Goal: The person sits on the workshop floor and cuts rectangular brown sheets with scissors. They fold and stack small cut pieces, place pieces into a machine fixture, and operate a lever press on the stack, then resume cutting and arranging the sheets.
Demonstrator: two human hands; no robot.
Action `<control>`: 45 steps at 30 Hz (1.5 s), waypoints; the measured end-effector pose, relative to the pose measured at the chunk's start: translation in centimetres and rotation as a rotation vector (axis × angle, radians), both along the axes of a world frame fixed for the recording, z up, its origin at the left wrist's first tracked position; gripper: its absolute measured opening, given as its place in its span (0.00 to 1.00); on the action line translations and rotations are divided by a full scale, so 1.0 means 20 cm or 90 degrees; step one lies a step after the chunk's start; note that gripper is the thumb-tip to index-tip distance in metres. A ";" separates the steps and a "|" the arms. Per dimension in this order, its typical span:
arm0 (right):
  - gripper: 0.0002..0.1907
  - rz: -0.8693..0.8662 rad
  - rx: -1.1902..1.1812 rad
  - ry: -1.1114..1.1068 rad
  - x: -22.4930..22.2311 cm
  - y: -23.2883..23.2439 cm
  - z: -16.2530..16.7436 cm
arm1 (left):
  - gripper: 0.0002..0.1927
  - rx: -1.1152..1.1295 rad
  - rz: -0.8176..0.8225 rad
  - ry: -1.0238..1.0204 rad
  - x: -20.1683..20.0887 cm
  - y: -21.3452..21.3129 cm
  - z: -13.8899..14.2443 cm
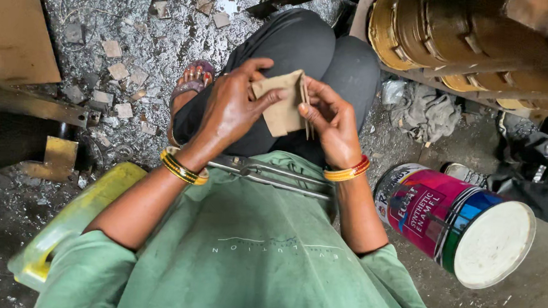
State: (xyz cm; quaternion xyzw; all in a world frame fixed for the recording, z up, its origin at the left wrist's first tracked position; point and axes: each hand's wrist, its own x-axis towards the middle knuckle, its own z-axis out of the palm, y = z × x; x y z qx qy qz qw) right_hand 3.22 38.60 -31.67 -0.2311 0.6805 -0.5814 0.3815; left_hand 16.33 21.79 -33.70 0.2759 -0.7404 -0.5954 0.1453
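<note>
- Strewn over the wet, glittering floor (pixel 167 27) at upper left: small square offcuts (pixel 118 71) of tan and grey material, loose and well apart from both hands.
- At far left, a brown board (pixel 9 23) lying flat, with a dark metal bar (pixel 30 104) below it and a yellow-tinted metal bracket (pixel 58 156) just beside that.
- Beside the left elbow, a yellow plastic container (pixel 73 218), partly hidden under the green sleeve.
- On the lap, across the green shirt (pixel 249 247), a long pair of metal shears (pixel 272 176), lying under both wrists, untouched.
- At right, a paint tin (pixel 453 222) on its side, pink, green and blue, white end facing the camera, near the right forearm.
- At upper right, stacked brass-coloured metal cylinders (pixel 471 33) on a low shelf, a crumpled grey rag (pixel 425 112) on the ground below.
- Beyond the hands, a sandalled foot (pixel 193 82) beside dark-trousered knees.
- Between the hands, above the knees: thin tan cardboard pieces (pixel 286 107), roughly square, dull and matte, bunched as a small stack with edges fanned toward the right side.
- Left hand (pixel 232 110): curled over the stack, thumb laid across its face, fingers behind, pinching it.
- Right hand (pixel 333 123): thumb and fingertips closed on the fanned edges of the same stack, gripping them.
- Striped yellow bangles (pixel 183 169) on the left wrist, red and yellow ones on the right.
</note>
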 end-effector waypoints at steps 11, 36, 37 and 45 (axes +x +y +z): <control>0.29 -0.008 -0.048 0.144 -0.04 -0.07 0.02 | 0.17 -0.138 -0.143 -0.048 -0.01 -0.22 0.01; 0.14 0.077 0.011 0.527 -0.22 -0.22 -0.14 | 0.05 -0.670 -0.103 0.028 -0.21 0.01 0.02; 0.13 0.059 -0.019 0.583 -0.21 -0.22 -0.15 | 0.04 -0.713 -0.090 0.036 -0.22 0.04 0.02; 0.09 -0.006 -0.087 0.457 -0.20 -0.13 -0.11 | 0.06 -0.650 -0.122 0.047 -0.19 0.01 0.17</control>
